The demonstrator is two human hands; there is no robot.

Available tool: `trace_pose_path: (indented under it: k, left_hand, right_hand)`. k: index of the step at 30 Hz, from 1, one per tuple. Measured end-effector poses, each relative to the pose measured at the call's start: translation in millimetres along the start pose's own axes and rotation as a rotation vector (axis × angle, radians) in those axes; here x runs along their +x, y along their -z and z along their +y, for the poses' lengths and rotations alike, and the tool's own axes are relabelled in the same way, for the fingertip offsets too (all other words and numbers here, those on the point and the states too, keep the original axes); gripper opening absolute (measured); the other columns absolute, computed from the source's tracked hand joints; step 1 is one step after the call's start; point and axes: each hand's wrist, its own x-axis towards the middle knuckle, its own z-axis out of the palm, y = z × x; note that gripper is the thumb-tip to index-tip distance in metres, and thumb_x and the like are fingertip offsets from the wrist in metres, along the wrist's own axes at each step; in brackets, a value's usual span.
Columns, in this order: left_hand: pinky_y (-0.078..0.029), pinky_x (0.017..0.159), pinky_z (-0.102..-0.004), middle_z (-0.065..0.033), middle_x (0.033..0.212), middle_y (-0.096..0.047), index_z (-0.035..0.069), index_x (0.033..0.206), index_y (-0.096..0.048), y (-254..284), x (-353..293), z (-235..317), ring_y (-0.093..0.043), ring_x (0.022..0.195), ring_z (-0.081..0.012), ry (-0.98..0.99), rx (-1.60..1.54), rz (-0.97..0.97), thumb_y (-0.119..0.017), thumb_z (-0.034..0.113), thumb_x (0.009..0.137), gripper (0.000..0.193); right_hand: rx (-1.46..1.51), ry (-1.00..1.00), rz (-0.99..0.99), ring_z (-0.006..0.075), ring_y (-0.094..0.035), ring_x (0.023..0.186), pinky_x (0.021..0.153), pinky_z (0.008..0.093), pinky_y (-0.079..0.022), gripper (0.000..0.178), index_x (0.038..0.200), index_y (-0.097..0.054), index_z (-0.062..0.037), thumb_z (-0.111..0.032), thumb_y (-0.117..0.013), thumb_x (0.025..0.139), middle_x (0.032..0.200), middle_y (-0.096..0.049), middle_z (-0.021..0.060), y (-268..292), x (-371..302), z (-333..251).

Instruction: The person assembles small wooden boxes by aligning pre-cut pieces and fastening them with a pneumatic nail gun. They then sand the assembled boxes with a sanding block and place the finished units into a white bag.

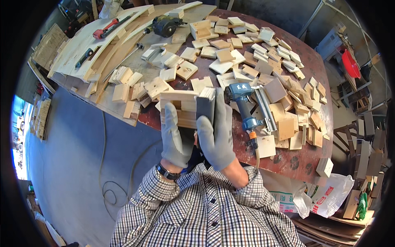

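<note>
In front of my chest I hold a small box-like piece of pale wooden boards (178,96) between both hands, at the table's near edge. My left hand (176,138), in a grey glove, presses on its left side with the fingers pointing up. A dark-faced wooden block (205,108) stands at the right end of that piece. My right hand (218,133), gloved too, lies along this block, its thumb on the near side and fingers stretched along the right. Just right of my right hand a blue nail gun (243,103) rests on the table, its hose attached.
Many loose wood blocks (286,128) cover the red table (271,163). A circular saw (165,25), a red tool (106,29) and long boards (120,36) lie at the far left. Plastic sacks (329,195) sit below on the right; a hose (103,164) trails over the floor.
</note>
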Motion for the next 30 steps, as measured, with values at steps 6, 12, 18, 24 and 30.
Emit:
trace_pose_path:
  k: [6, 12, 18, 24, 30]
  left_hand:
    - [-0.055, 0.108, -0.0368, -0.0087, 0.147, -0.054, 0.012, 0.158, -0.038, -16.1, 9.0, 63.3, -0.058, 0.135, -0.0209, 0.393, -0.821, 0.129, -0.053, 0.041, 0.113, 0.056]
    - [-0.053, 0.112, -0.0428, -0.0135, 0.15, -0.055, 0.01, 0.155, -0.042, 8.6, 16.4, 38.4, -0.059, 0.136, -0.0266, 0.431, -0.702, 0.194, -0.048, 0.05, 0.112, 0.059]
    - [-0.045, 0.117, -0.041, -0.0113, 0.149, -0.052, 0.002, 0.157, -0.039, -14.5, 4.3, 30.9, -0.053, 0.139, -0.0233, 0.013, 0.026, 0.194, -0.053, 0.033, 0.111, 0.057]
    - [-0.048, 0.113, -0.0358, -0.0109, 0.151, -0.05, 0.003, 0.163, -0.03, -16.4, 17.8, 78.2, -0.055, 0.135, -0.0203, 0.241, -0.622, 0.286, -0.064, 0.022, 0.106, 0.069]
    - [-0.05, 0.108, -0.0369, -0.0148, 0.149, -0.049, -0.003, 0.163, -0.027, -13.0, 15.8, 50.4, -0.055, 0.129, -0.0207, 0.258, -0.342, 0.264, -0.078, 0.013, 0.097, 0.085]
  right_hand:
    - [0.14, -0.151, -0.137, 0.0284, -0.067, 0.107, 0.094, 0.0367, -0.056, 0.051, 0.148, -0.05, -0.0001, -0.038, -0.042, 0.115, 0.127, -0.065, 0.0181, 20.7, -2.0, 89.5]
    - [1.066, -0.752, -0.138, 0.0221, -0.06, 0.126, 0.11, 0.0349, -0.048, 0.055, 0.157, -0.043, 0.0, -0.038, -0.039, 0.117, 0.14, -0.062, 0.0147, 39.3, 7.2, 44.0]
    - [0.198, -0.035, 0.064, 0.0349, -0.052, 0.129, 0.117, 0.0449, -0.037, 0.072, 0.167, -0.018, 0.0072, -0.031, -0.043, 0.112, 0.147, -0.044, 0.0255, -2.8, -13.9, 21.3]
    - [0.427, -0.415, 0.101, 0.0255, -0.049, 0.139, 0.118, 0.0371, -0.039, 0.068, 0.165, -0.025, 0.0055, -0.032, -0.046, 0.113, 0.154, -0.049, 0.0199, 23.3, 5.9, 21.0]
    - [-0.497, 0.141, -0.074, 0.0428, -0.051, 0.122, 0.107, 0.0528, -0.038, 0.078, 0.159, -0.044, -0.0009, -0.041, -0.069, 0.096, 0.14, -0.05, 0.027, 36.3, 13.1, -16.4]
